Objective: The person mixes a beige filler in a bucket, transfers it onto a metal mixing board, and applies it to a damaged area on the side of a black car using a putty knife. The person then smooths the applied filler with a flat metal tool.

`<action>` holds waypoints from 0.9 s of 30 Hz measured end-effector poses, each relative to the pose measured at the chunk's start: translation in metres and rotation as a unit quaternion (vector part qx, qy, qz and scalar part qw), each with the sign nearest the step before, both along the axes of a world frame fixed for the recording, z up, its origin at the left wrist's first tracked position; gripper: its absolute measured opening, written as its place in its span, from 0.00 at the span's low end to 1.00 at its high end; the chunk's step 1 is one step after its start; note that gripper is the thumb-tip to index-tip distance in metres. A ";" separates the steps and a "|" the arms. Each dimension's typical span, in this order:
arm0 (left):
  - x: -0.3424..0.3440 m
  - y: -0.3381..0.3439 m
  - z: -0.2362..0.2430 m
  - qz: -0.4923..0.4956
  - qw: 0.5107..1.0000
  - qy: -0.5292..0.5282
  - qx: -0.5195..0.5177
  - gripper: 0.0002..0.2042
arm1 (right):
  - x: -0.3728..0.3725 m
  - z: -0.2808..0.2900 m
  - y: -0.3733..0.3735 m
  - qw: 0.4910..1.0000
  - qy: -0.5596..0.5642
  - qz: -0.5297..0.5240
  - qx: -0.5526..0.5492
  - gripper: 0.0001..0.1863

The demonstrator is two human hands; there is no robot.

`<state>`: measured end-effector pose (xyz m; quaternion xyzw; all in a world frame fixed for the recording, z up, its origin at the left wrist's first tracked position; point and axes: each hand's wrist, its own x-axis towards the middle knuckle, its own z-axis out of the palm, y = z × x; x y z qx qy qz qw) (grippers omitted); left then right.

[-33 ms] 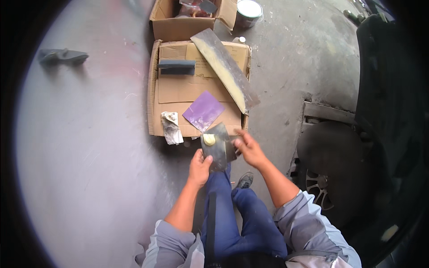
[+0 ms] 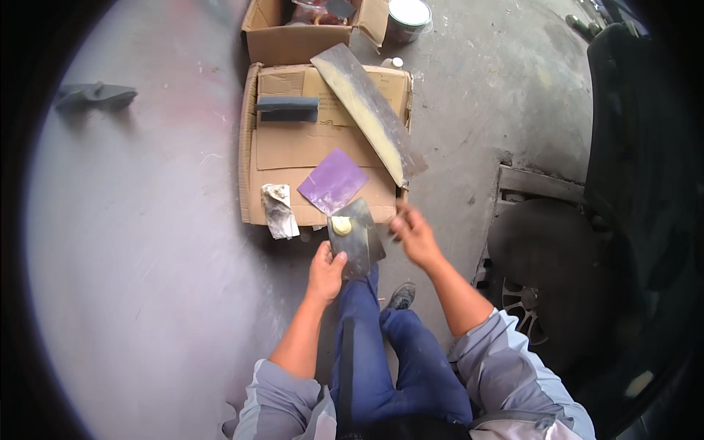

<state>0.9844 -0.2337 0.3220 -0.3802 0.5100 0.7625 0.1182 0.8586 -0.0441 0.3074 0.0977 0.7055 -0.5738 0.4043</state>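
Observation:
My left hand [image 2: 325,276] grips a dark, flat putty spreader [image 2: 353,253] by its lower left edge, the thumb lying on top. A lump of pale yellow putty [image 2: 342,225] sits near the spreader's upper left corner. A second dark flat blade [image 2: 375,240] shows behind it, overlapping; how it is held is hidden. To the right, apart from both blades, hovers my right hand [image 2: 416,236], its fingers bent and smeared by motion. Just beyond the spreaders, a purple square sheet [image 2: 334,181] lies on a cardboard box [image 2: 282,150].
On the box rest a long blade with a yellowish strip [image 2: 364,114], a dark grey block [image 2: 288,109] and a stained white paper [image 2: 279,211]. Farther off stand an open carton [image 2: 297,45] and a lidded bucket [image 2: 408,22]. A wheel [image 2: 524,301] is at right.
My right hand has moved slightly right, away from the edge of the rear blade. My left hand and the spreader have shifted slightly left and up in the picture.

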 end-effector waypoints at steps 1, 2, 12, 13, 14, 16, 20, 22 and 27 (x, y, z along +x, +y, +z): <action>-0.004 -0.002 -0.013 -0.022 1.000 -0.006 -0.012 0.14 | -0.014 -0.019 0.005 0.983 0.142 0.000 0.114 0.28; -0.008 -0.004 -0.026 -0.044 0.999 -0.010 -0.023 0.14 | -0.029 -0.037 0.010 0.934 0.279 0.002 0.224 0.30; -0.059 -0.001 -0.085 -0.277 0.956 -0.010 -0.093 0.14 | -0.119 -0.083 0.004 0.936 0.236 0.052 0.255 0.33; -0.069 -0.002 -0.088 -0.283 0.958 -0.015 -0.050 0.14 | -0.121 -0.081 0.004 0.942 0.222 0.042 0.249 0.33; -0.074 -0.004 -0.096 -0.295 0.955 -0.016 -0.028 0.14 | -0.123 -0.078 0.006 0.945 0.221 0.026 0.241 0.28; -0.093 -0.003 -0.094 -0.338 0.941 -0.020 -0.017 0.14 | -0.133 -0.064 0.017 0.962 0.209 -0.038 0.169 0.26; -0.111 -0.004 -0.112 -0.405 0.911 -0.018 -0.070 0.15 | -0.149 -0.016 0.055 0.977 0.159 -0.145 0.007 0.27; -0.125 -0.001 -0.107 -0.449 0.882 -0.013 -0.143 0.18 | -0.138 0.011 0.087 0.974 0.138 -0.178 -0.023 0.28; -0.138 0.002 -0.092 -0.489 0.825 0.024 -0.282 0.23 | -0.053 0.073 0.157 0.941 0.116 -0.317 -0.011 0.31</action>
